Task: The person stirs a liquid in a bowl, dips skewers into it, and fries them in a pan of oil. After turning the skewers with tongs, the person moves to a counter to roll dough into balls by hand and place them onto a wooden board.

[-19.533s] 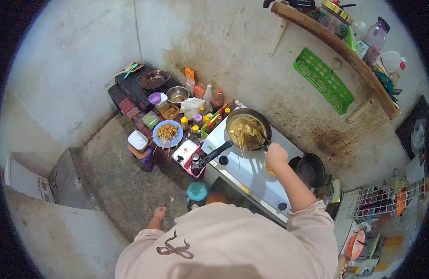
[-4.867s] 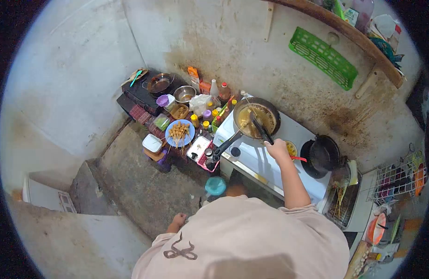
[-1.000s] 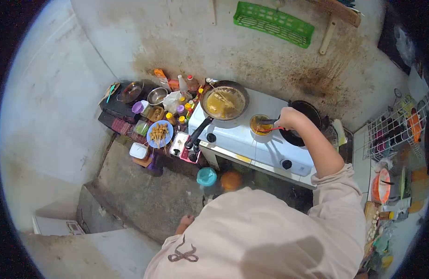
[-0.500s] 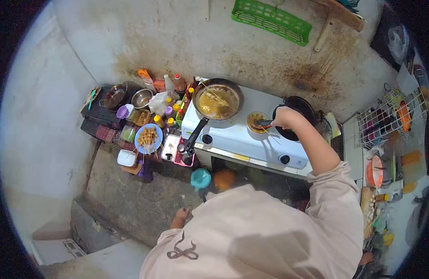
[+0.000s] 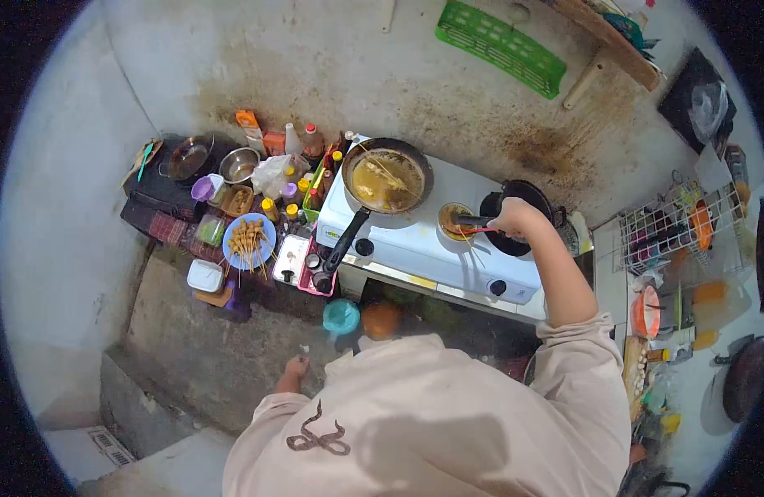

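My right hand [image 5: 518, 217] is closed around tongs [image 5: 474, 222], whose tips reach into a small bowl [image 5: 455, 212] of brownish mixture on the stove. Thin sticks [image 5: 479, 255] poke out from the bowl's front. To its left, a frying pan [image 5: 423, 186] holds yellowish oil with a pale skewered piece [image 5: 386, 176]. A dark wok [image 5: 537, 195] sits behind and right of my right hand. My left hand [image 5: 296, 366] hangs low beside my body, fingers curled; a tiny pale spot shows at the fingertips, too small to name.
The white stove [image 5: 407, 240] stands against the stained wall. Left of it are a blue plate [image 5: 270, 228] of skewers, a white lidded box [image 5: 205, 276], bottles [image 5: 312, 142] and a metal bowl [image 5: 239, 166]. A teal container [image 5: 340, 316] is below. A wire rack [image 5: 647, 228] stands right.
The camera view has shifted, so the counter items appear farther left. My right hand stays at the bowl with the tongs, which are angled slightly differently. My left hand remains low.
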`<state>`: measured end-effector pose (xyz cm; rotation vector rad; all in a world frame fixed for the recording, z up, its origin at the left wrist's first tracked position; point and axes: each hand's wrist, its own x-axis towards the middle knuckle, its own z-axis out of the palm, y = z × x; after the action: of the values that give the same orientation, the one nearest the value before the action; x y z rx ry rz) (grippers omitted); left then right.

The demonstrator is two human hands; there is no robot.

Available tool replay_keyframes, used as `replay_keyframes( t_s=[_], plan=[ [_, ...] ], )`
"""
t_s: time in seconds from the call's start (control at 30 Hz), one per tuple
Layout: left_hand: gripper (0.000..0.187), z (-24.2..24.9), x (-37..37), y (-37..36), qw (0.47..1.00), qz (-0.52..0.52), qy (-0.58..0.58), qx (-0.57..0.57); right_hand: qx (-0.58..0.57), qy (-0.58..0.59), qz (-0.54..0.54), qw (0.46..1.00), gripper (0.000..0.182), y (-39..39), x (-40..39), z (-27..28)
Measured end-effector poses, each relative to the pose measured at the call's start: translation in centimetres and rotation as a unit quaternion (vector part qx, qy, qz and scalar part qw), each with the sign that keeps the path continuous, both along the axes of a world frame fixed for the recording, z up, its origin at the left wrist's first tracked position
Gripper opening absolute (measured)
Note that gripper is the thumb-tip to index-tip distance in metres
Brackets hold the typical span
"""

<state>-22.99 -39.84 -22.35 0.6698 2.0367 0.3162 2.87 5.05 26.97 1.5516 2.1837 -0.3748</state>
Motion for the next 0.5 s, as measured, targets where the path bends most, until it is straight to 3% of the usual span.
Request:
replay_keyframes(
  t_s=[0.27,0.37,0.47,0.5],
  plan=[
    [0.039,3.4,1.1,0.8,1.000,-0.014,0.011,-0.011,-0.015,0.018,0.002,1.000,0.034,0.4,0.4,-0.8],
    [0.040,2.4,1.0,0.4,1.000,0.010,-0.001,-0.027,-0.015,0.038,-0.021,0.999,0.034,1.0,1.4,-0.3],
    [0.040,-2.4,0.5,-0.9,1.000,0.001,-0.013,-0.004,-0.023,0.049,-0.022,0.998,0.034,1.5,2.1,-0.4],
    [0.039,-1.4,0.8,-0.7,1.000,-0.011,-0.001,-0.015,-0.021,0.043,-0.015,0.999,0.034,1.2,1.9,-0.5]
  ],
)
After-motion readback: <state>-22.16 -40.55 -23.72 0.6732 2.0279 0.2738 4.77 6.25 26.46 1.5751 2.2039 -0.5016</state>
